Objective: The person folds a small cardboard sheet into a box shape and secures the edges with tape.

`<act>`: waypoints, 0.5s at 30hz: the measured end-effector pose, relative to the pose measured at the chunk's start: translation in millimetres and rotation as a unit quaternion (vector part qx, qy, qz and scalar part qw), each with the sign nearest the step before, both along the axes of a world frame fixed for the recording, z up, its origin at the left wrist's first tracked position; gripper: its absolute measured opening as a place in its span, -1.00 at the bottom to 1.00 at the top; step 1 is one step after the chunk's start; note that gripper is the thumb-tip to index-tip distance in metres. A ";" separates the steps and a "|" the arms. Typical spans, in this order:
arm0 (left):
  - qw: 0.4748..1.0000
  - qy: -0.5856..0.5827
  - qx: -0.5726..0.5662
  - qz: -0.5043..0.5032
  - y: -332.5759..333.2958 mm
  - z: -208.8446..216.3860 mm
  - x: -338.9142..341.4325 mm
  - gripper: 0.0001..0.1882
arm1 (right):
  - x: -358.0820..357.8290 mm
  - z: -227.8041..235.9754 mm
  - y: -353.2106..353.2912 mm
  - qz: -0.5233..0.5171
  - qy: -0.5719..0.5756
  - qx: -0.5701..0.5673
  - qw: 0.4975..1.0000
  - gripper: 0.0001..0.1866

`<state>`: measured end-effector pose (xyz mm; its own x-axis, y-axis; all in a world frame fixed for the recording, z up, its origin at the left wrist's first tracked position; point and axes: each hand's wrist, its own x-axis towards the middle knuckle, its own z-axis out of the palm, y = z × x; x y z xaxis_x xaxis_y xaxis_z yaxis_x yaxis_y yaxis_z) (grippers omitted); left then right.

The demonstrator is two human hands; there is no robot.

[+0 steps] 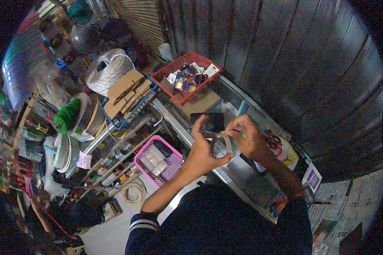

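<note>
Over the glass counter, my left hand (203, 154) supports a pale ring that looks like a roll of tape (229, 144). Its thumb lies along the ring's near side, and the index finger is raised away from it. At the ring's far edge, my right hand (247, 135) has its thumb and index finger pinched together; whatever thin piece they grip is too small to make out. Beyond both hands, a dark flat object (212, 121) lies on the counter.
A red basket (184, 102) of small packets stands at the counter's far end. Left of it, a blue basket (122, 124) holds folded cardboard beside a rope coil (104, 70) and green twine (68, 117). Below sits a pink basket (139, 160). Scissors (275, 143) lie right. Corrugated metal (276, 55) rises behind.
</note>
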<state>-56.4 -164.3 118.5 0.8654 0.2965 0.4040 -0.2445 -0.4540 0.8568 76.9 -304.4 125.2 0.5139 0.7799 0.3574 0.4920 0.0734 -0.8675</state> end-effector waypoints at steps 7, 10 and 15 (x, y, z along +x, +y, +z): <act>0.992 0.108 -0.025 -0.062 -37.7 -47.2 36.5 0.19 | 34.5 -59.8 -61.5 -0.050 -0.053 -0.090 0.993 -0.60; 0.993 0.045 0.097 -0.041 -49.8 -74.2 54.7 0.10 | 38.0 -48.3 -75.0 -0.056 0.048 -0.160 0.984 -0.49; 0.982 0.147 0.096 -0.071 -53.6 -87.8 70.9 0.09 | 45.2 -65.7 -94.0 -0.054 0.170 -0.172 0.969 -0.41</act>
